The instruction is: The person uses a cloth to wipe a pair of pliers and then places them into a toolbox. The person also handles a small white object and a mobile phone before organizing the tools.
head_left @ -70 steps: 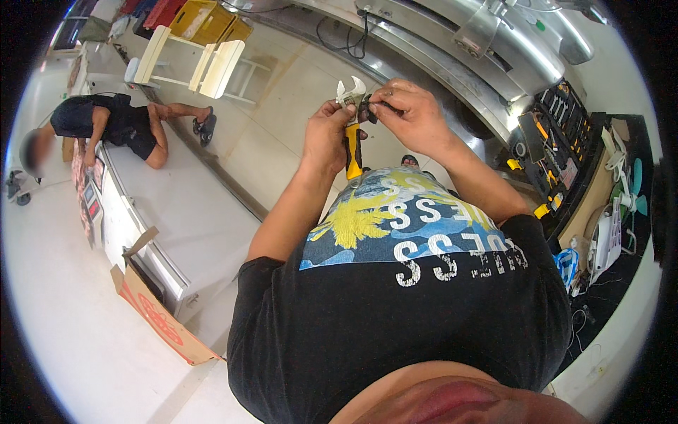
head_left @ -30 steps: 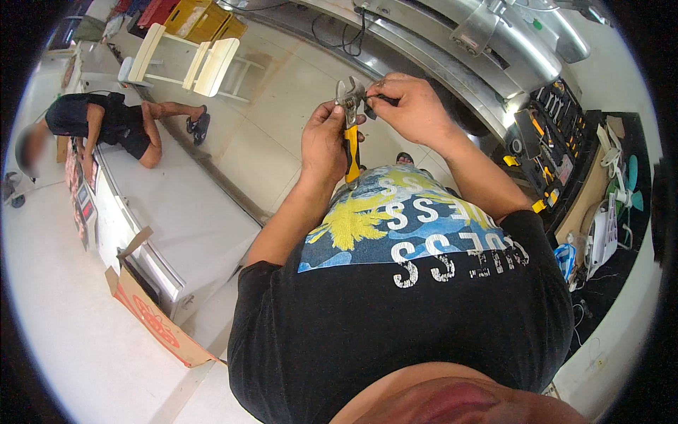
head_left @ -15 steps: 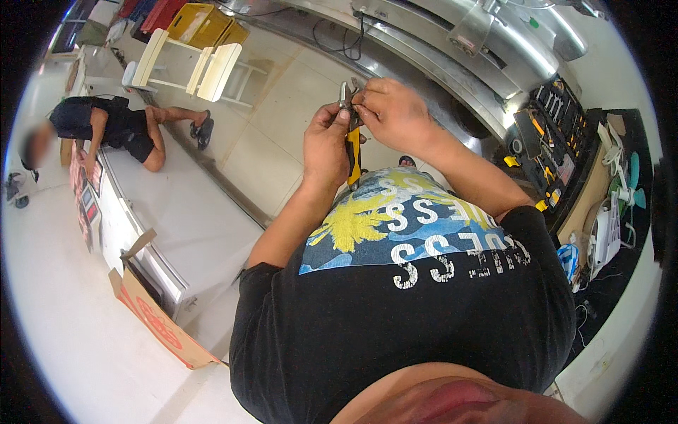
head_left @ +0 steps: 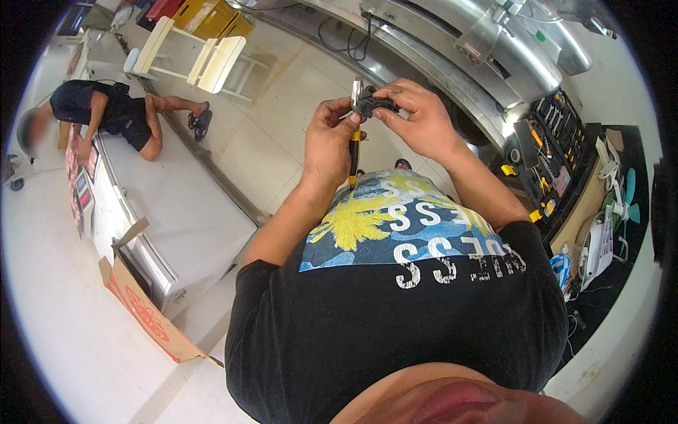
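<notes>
My left hand (head_left: pixel 332 141) grips an adjustable wrench (head_left: pixel 354 150) with a yellow-and-black handle, held upright in front of my belly, its silver head at the top seen edge-on. My right hand (head_left: pixel 424 120) pinches a small black part (head_left: pixel 374 102) against the right side of the wrench head, thumb below it and fingers on top. I cannot make out how the part fits against the jaws.
A steel machine (head_left: pixel 508 56) with cables spans the top right. An open tool case (head_left: pixel 551 120) and a cluttered black counter (head_left: pixel 593 297) line the right. A co-worker (head_left: pixel 106 113) kneels on a white lid (head_left: pixel 176 198) at left, near a cardboard box (head_left: pixel 141 311) and cream chair (head_left: pixel 212 63).
The wrench has turned from showing its open jaws to nearly edge-on. My right hand has shifted on the black part, which now shows more plainly beside the wrench head.
</notes>
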